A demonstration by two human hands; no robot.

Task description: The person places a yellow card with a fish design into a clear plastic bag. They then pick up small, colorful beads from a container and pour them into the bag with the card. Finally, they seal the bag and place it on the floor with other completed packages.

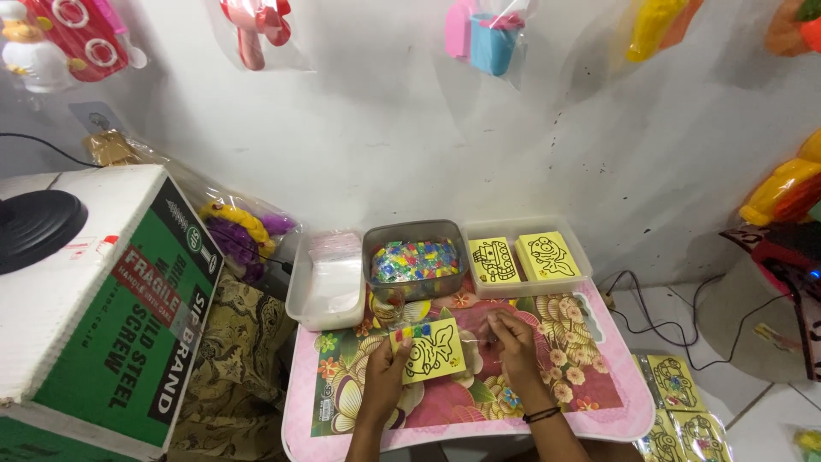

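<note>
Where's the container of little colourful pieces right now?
In the head view, the grey container sits at the table's back edge, between two clear trays, just beyond the yellow card.

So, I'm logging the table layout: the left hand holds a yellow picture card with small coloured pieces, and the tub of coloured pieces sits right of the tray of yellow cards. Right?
Not quite. In the head view the tub of coloured pieces sits left of the tray of yellow cards, not right. The left hand does hold the yellow picture card.

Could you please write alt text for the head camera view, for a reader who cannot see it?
Seen from above, a person's left hand holds a yellow card with a black line drawing over a small floral table, the right hand beside it. Behind sit three tubs, the middle tub full of colourful pieces.
</note>
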